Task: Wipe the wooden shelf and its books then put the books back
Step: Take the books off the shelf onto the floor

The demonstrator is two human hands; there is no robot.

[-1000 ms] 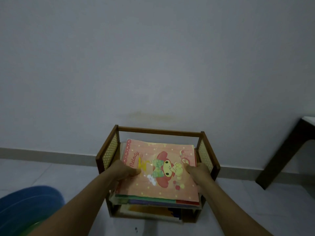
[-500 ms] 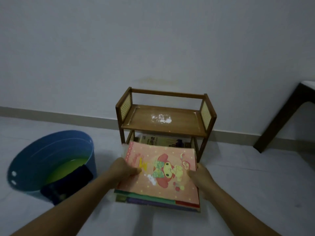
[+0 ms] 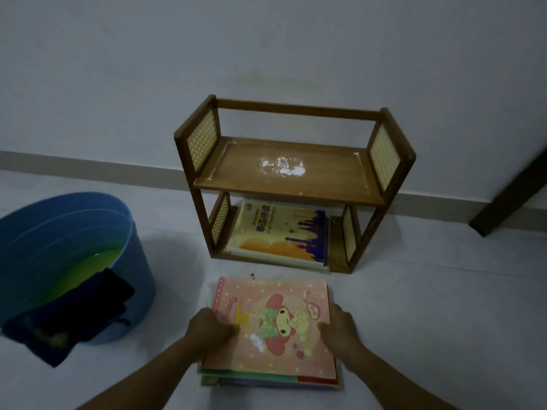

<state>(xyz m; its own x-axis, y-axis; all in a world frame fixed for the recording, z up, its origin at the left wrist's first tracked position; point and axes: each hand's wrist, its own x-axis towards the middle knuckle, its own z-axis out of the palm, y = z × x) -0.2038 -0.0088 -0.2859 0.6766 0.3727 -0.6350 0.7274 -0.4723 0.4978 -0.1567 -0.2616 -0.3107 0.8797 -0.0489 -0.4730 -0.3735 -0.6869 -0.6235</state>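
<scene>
Both hands grasp a stack of books (image 3: 270, 335) on the floor, the left hand (image 3: 213, 326) pinching its left edge, the right hand (image 3: 340, 326) its right edge. The top cover is pink with a cartoon figure. Just beyond stands the wooden shelf (image 3: 293, 176), a white smear on its top board, a yellow book (image 3: 281, 235) lying flat below. At left, a dark cloth (image 3: 74, 315) hangs over a blue tub (image 3: 88, 232).
</scene>
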